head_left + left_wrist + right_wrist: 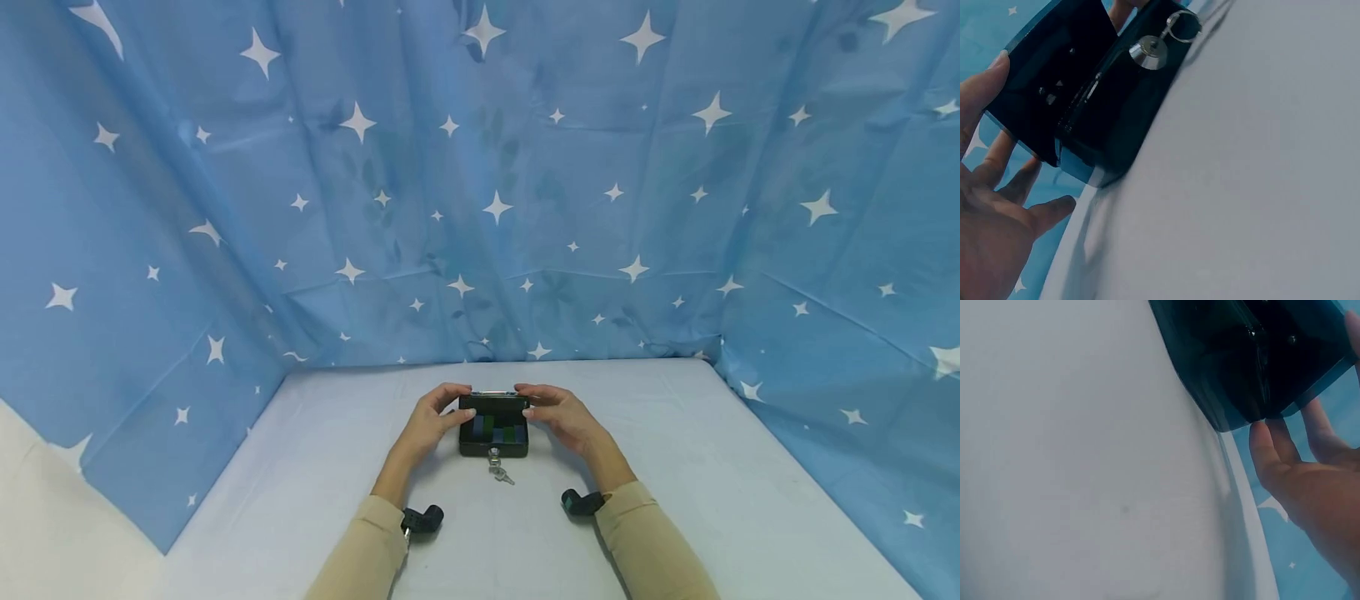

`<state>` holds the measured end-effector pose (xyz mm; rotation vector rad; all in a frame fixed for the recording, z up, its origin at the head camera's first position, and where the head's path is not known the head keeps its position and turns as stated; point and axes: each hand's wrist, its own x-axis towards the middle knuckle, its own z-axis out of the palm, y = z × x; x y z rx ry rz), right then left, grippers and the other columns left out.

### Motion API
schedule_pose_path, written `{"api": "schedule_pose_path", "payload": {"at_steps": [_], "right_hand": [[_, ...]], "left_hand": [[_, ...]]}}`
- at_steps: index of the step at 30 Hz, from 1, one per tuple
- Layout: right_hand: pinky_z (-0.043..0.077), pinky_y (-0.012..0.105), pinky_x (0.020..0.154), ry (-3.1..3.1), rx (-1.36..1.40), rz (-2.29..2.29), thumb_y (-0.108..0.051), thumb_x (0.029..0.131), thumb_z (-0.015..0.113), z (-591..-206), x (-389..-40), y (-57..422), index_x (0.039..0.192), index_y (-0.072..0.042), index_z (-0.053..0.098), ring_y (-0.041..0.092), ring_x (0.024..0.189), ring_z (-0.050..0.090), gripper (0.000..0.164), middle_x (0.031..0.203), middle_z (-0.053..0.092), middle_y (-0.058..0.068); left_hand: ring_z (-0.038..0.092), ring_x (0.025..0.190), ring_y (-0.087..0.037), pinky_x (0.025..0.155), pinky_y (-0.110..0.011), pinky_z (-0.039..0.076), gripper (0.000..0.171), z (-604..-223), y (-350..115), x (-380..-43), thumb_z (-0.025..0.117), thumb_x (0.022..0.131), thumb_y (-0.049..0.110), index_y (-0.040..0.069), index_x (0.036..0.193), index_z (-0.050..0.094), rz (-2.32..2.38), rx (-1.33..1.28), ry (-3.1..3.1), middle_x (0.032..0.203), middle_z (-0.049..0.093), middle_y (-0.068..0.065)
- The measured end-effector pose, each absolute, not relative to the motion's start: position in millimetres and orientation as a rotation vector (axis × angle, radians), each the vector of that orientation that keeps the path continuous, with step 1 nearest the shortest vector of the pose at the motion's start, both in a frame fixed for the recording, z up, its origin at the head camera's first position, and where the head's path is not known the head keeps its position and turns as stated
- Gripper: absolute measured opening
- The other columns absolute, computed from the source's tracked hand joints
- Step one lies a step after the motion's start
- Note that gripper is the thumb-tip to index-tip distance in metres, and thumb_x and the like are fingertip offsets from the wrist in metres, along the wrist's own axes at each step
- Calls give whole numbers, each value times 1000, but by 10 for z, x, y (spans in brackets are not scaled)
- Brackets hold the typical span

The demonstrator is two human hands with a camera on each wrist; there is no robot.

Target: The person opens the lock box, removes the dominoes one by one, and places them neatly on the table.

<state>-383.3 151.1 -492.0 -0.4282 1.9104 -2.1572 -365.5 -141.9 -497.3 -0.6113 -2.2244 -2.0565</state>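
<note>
A small dark cash box [474, 450] sits on the table with its lid [492, 403] raised. Along the lid's top edge runs a shiny handle [492, 393]. Inside the box lie several blue and green pieces [498, 430]. My left hand [426, 427] pinches the lid's left side, thumb on the inner face and fingers behind. At the right side, my right hand [570, 425] pinches the lid the same way. A key with a ring [1183, 27] stands in the round silver lock [1149, 52] on the front, and keys [501, 475] dangle below it.
The box rests on a white-covered table [300, 500]. Blue curtains [480, 167] with white stars hang behind the table and at both sides. Black wrist cameras [424, 519] are strapped to both wrists, close over the tabletop.
</note>
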Motion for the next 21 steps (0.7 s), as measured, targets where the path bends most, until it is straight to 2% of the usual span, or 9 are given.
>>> {"api": "schedule_pose_path", "payload": {"at_steps": [5,8,11,15,18,21], "right_hand": [[37,34,118,1784,-406,-2278,6,92,70,-4900,-3873,1491,128,-7,73,24,152,37,38,147,63,0],[45,30,112,1726,-404,-2329,7,94,67,-4886,-3881,1472,130,-6,72,17,140,51,38,142,66,-1],[46,36,113,1695,-384,-2370,5,95,68,-4867,-3889,1450,131,-4,71,13,126,62,37,135,69,-1],[43,46,114,1702,-319,-2424,0,97,69,-4864,-3918,1393,120,-14,78,13,113,67,28,125,73,-5],[40,48,114,1689,-262,-2471,-4,99,68,-4895,-3942,1347,117,-19,79,13,112,67,26,130,71,-5],[36,53,120,1681,-240,-2492,-8,99,69,-4927,-3948,1310,123,-18,77,14,116,65,27,146,62,6]], "left_hand": [[45,148,-30,123,-58,32,39,-4938,-1334,-3703,79,94,16,8,130,66,-2098,-558,-2169,143,61,-12],[50,143,-29,117,-50,42,39,-4954,-1274,-3736,78,94,15,8,131,66,-2124,-497,-2124,140,63,-10],[52,139,-27,113,-46,47,40,-4970,-1218,-3765,78,95,16,9,133,66,-2170,-436,-2068,140,63,-10],[61,123,-20,108,-47,51,42,-4979,-1140,-3788,76,97,17,10,137,65,-2257,-349,-1955,131,66,-7],[64,116,-20,105,-47,52,43,-4999,-1111,-3794,74,99,22,13,140,65,-2284,-278,-1904,128,68,-8],[62,125,-25,107,-47,51,45,-5024,-1121,-3793,72,100,29,19,143,65,-2298,-229,-1895,140,64,-11]]}}
